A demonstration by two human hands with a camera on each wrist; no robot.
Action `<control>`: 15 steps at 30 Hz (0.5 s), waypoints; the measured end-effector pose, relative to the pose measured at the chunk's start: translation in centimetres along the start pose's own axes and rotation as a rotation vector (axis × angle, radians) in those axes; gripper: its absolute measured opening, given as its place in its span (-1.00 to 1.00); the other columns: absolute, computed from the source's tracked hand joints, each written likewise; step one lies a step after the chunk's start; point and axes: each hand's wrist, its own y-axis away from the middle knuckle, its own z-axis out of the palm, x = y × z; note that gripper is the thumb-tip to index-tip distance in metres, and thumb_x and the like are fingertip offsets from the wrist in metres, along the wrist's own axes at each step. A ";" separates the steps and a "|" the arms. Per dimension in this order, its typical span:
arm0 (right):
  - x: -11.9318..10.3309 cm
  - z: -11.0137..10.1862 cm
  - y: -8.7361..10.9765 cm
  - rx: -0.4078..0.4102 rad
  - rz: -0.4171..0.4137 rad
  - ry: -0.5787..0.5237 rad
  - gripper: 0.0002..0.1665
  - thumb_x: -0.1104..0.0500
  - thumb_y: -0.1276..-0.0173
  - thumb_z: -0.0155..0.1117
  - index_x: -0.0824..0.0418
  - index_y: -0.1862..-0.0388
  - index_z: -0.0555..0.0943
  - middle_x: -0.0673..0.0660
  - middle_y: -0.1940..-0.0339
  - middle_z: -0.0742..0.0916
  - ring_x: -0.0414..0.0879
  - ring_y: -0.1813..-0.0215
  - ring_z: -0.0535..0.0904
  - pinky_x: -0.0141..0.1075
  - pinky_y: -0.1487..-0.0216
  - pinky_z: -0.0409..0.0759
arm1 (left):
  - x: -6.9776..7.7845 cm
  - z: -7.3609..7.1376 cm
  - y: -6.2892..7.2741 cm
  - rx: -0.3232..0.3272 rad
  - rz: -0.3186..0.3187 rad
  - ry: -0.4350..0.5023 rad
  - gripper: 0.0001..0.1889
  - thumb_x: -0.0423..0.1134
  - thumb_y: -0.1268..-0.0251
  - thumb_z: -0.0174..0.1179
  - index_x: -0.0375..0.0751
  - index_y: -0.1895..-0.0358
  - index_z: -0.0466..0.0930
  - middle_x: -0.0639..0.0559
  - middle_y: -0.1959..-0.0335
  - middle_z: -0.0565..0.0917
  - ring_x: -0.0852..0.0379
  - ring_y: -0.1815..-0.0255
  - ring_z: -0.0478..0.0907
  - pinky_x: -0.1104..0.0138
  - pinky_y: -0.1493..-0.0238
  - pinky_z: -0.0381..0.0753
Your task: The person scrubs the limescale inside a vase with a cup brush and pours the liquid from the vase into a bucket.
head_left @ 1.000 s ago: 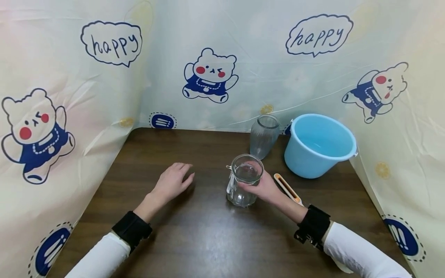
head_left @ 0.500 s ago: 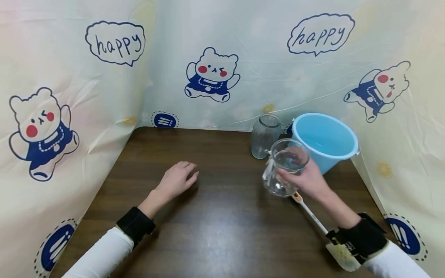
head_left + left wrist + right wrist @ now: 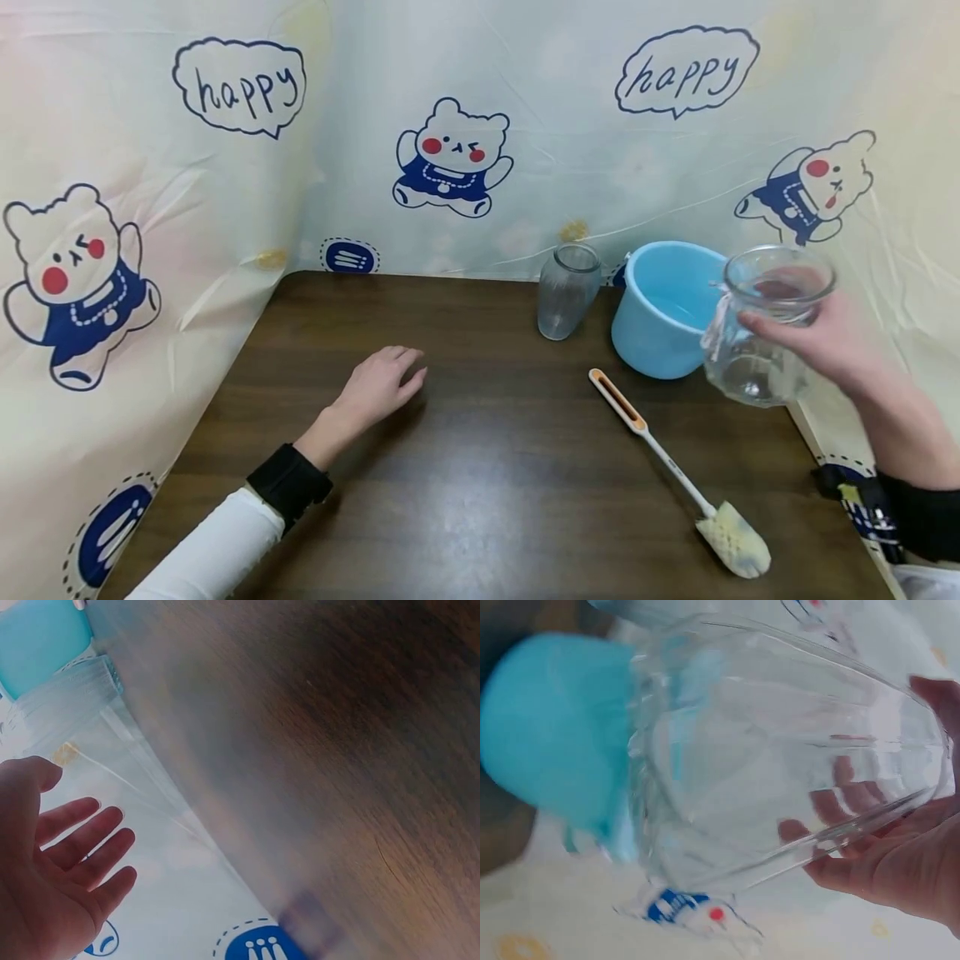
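My right hand (image 3: 832, 342) grips a clear glass jar (image 3: 753, 354) with a pale ribbon at its neck, held up in front of the blue bucket's right side. In the right wrist view, fingers show through the wall of the glass jar (image 3: 750, 750). My left hand (image 3: 378, 385) rests at the left of the table, its fingers relaxed and holding nothing. The left wrist view shows the left hand (image 3: 60, 862) with its fingers loosely spread.
A light blue bucket (image 3: 645, 333) stands at the back right of the brown table (image 3: 450, 467). Left of it is a second, taller glass jar (image 3: 566, 292). A long-handled sponge brush (image 3: 667, 462) lies at the right. Patterned cloth (image 3: 450, 50) hangs behind.
My right hand has lifted the glass jar from mid-table and carried it right, past the bucket's front. The brush is now uncovered. My left hand has hardly moved.
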 end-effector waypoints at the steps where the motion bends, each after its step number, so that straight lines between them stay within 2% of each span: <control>1: -0.1 -0.7 -0.2 0.019 -0.001 0.014 -0.39 0.41 -0.27 0.47 0.17 -0.28 0.54 -0.31 0.10 0.71 -0.37 0.10 0.64 -0.60 0.09 0.54 | -0.1 0.0 0.0 -0.003 -0.003 0.000 -0.63 -0.13 -0.50 0.25 -0.32 -0.17 0.68 -0.20 -0.08 0.73 -0.16 -0.12 0.66 -0.06 -0.13 0.66; 3: -0.4 -2.0 -0.6 0.054 0.018 0.087 -0.35 0.34 -0.28 0.50 0.20 -0.33 0.52 -0.31 0.08 0.66 -0.42 0.11 0.57 -0.65 0.14 0.49 | -0.1 0.1 0.0 -0.009 -0.005 0.000 -0.63 -0.13 -0.51 0.24 -0.32 -0.17 0.67 -0.20 -0.08 0.73 -0.16 -0.12 0.66 -0.07 -0.13 0.66; 6: -0.6 -3.6 -1.2 0.085 0.073 0.204 -0.20 0.20 -0.31 0.53 0.24 -0.48 0.40 0.00 -0.10 0.63 -0.41 0.07 0.44 -0.72 0.22 0.36 | -0.3 0.1 -0.1 -0.019 -0.008 0.006 -0.62 -0.12 -0.52 0.23 -0.32 -0.18 0.66 -0.21 -0.09 0.72 -0.17 -0.12 0.66 -0.07 -0.13 0.66; 8: -0.7 -4.2 -1.9 0.092 0.101 0.283 -0.07 0.11 -0.33 0.52 0.21 -0.58 0.28 0.25 -0.26 0.57 -0.21 -0.07 0.46 -0.71 0.24 0.29 | -0.4 0.1 0.0 -0.020 -0.010 0.005 -0.62 -0.13 -0.51 0.23 -0.33 -0.19 0.66 -0.22 -0.09 0.72 -0.17 -0.13 0.66 -0.08 -0.14 0.66; 9: -0.6 -4.4 -2.3 0.096 0.101 0.304 -0.04 0.11 -0.33 0.51 0.18 -0.61 0.25 0.37 -0.34 0.53 -0.07 -0.15 0.48 -0.68 0.18 0.34 | -0.4 0.0 0.0 -0.018 -0.011 0.004 -0.62 -0.13 -0.51 0.24 -0.33 -0.19 0.66 -0.22 -0.09 0.72 -0.18 -0.13 0.66 -0.08 -0.14 0.65; 10: -0.6 -4.5 -2.7 0.096 0.100 0.322 -0.01 0.10 -0.34 0.50 0.17 -0.64 0.21 0.47 -0.40 0.47 0.08 -0.23 0.46 -0.59 0.07 0.44 | -0.5 0.0 0.0 -0.014 -0.013 0.000 -0.62 -0.13 -0.51 0.24 -0.33 -0.19 0.66 -0.22 -0.09 0.73 -0.18 -0.12 0.66 -0.08 -0.13 0.66; 11: -0.5 -4.6 -3.2 0.102 0.091 0.336 0.01 0.11 -0.34 0.49 0.14 -0.66 0.18 0.48 -0.44 0.44 0.24 -0.29 0.42 -0.45 -0.07 0.52 | -0.5 0.0 0.1 -0.010 -0.012 -0.007 -0.62 -0.14 -0.50 0.25 -0.33 -0.19 0.66 -0.22 -0.08 0.73 -0.18 -0.11 0.67 -0.08 -0.13 0.66; 12: -0.3 -4.6 -3.6 0.108 0.086 0.358 0.03 0.11 -0.34 0.48 0.10 -0.67 0.16 0.48 -0.46 0.43 0.35 -0.32 0.38 -0.33 -0.18 0.53 | -0.6 0.0 0.1 -0.006 -0.011 -0.013 -0.62 -0.14 -0.50 0.25 -0.33 -0.18 0.66 -0.22 -0.07 0.73 -0.17 -0.11 0.67 -0.08 -0.12 0.66; 13: 0.0 -4.6 -4.0 0.111 0.081 0.373 0.05 0.11 -0.34 0.47 0.08 -0.69 0.13 0.49 -0.48 0.42 0.46 -0.34 0.33 -0.13 -0.30 0.52 | -0.6 -0.1 0.2 -0.004 -0.010 -0.017 -0.63 -0.14 -0.50 0.25 -0.33 -0.18 0.66 -0.22 -0.07 0.73 -0.18 -0.10 0.67 -0.08 -0.11 0.67; 15: 0.8 -4.8 -4.7 0.117 0.054 0.381 0.05 0.15 -0.32 0.48 0.00 -0.69 0.15 0.45 -0.48 0.43 0.43 -0.34 0.33 -0.03 -0.42 0.43 | -0.6 0.0 0.3 -0.005 -0.007 -0.025 -0.63 -0.13 -0.50 0.25 -0.33 -0.18 0.66 -0.22 -0.06 0.73 -0.18 -0.10 0.67 -0.07 -0.11 0.67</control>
